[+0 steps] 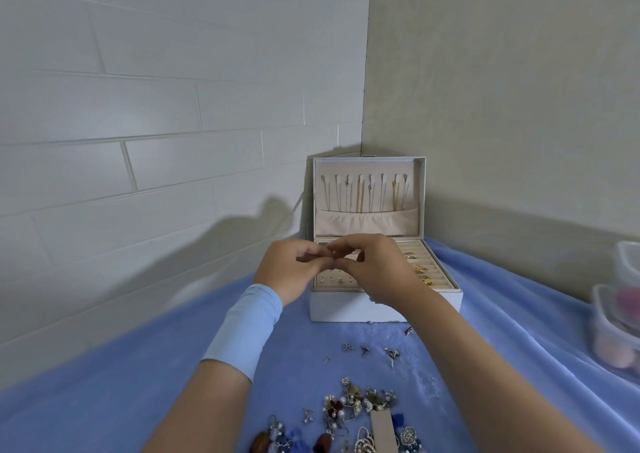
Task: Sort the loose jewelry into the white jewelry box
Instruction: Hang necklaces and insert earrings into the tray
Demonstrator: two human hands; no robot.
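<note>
I see the white rectangular jewelry box (349, 309) standing open at about one o'clock from my hands, pushed into the corner where the pale brick wall (138, 106) meets the beige textured wall (502, 89). Its raised lid is lined in cream fabric, with thin gold and silver chains (363, 194) hanging in a row above a gathered pocket; the tray below has a panel of small holes and ribbed ring rolls holding a few gold pieces (423, 274). My left hand (289, 267), with a smooth light blue sleeve band (242, 328) on the forearm, and my right hand (375, 269) meet fingertip to fingertip over the tray, both pinched closed; what they pinch is too small for me to tell. The soft blue fleece cloth (138, 383) covers the surface. At six o'clock lies the loose jewelry pile (353, 407), beaded, pearly and metallic, with small silver charms (367, 348) scattered between it and the box. At three o'clock stand clear plastic containers (616, 331).
</note>
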